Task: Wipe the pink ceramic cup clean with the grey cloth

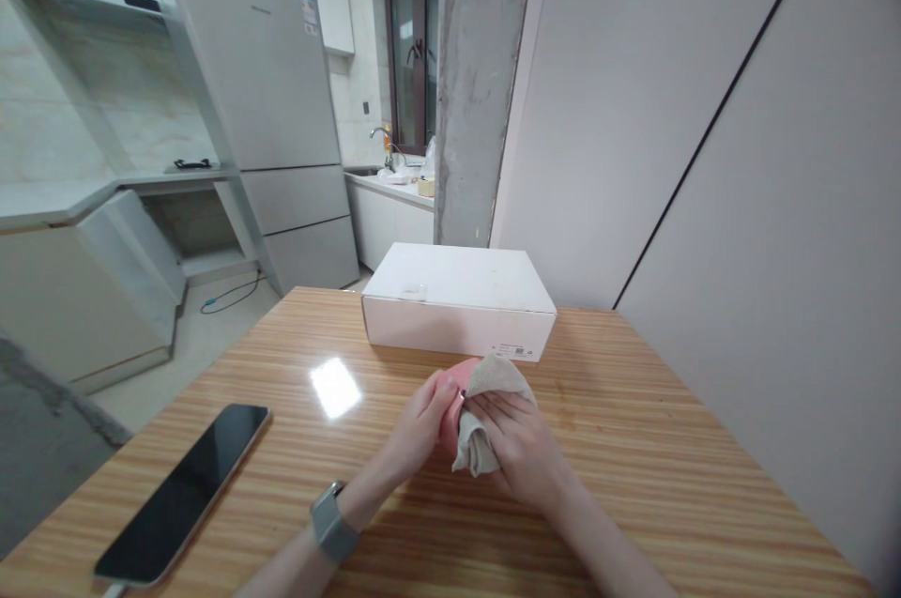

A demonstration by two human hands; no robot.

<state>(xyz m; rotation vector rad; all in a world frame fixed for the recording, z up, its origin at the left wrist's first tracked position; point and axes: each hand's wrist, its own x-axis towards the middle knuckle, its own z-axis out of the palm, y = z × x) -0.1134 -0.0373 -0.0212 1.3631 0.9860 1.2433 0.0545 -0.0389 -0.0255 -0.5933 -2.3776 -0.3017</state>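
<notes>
The surface [633,448] is a wood-grain tabletop with lengthwise stripes, filling the near half of the view. Beyond its far left edge stands a grey refrigerator [260,110], with a kitchen counter and sink further back.

A white box [457,298] lies closed at the far centre of the surface, its long axis running left to right. A dark phone [187,490] lies flat near the left edge, screen up, long axis angled from near-left to far-right, with a cable at its near end.

Both hands meet at the centre of the surface, just near of the white box.

- The left hand [419,429] carries a grey watch [332,523] on the wrist. Its fingers are curled against the left side of a pink object [457,382], gripping it.
- The right hand [521,452] is closed around a beige cloth [493,391], pressing it over the right and top of the pink object.

The pink object is rounded and mostly covered; only its upper left portion shows between the two hands. Its full shape and long axis cannot be determined. It lies between the hands, in contact with both, so neither hand is nearer. The cloth sits to the right of the pink object, on the right hand's side, and hangs down in a fold toward the surface. Whether the pink object rests on the surface or is held clear of it cannot be determined.
</notes>
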